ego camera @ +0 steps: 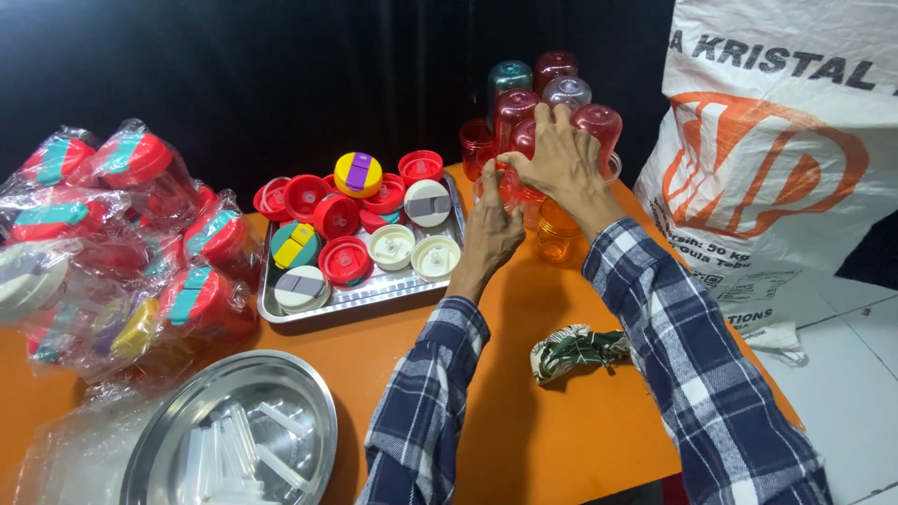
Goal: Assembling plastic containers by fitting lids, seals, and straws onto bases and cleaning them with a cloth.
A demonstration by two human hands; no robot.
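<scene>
A cluster of upturned translucent plastic cups (pixel 513 108), mostly red with one teal and one clear, stands at the far edge of the orange table (pixel 552 440). My right hand (pixel 559 159) reaches over them, fingers spread on a red cup (pixel 600 126). My left hand (pixel 492 224) is just below, fingers touching the base of a red cup (pixel 510 187) at the front of the cluster. An orange cup (pixel 557 234) sits by my right wrist. Both arms wear plaid sleeves.
A rectangular metal tray (pixel 374 297) holds several coloured lids. Bagged bottles (pixel 122 243) pile up at the left. A round metal plate (pixel 234 430) with clear straws lies near the front. A crumpled cloth (pixel 572 349) lies between my arms. A big white sack (pixel 776 140) stands at the right.
</scene>
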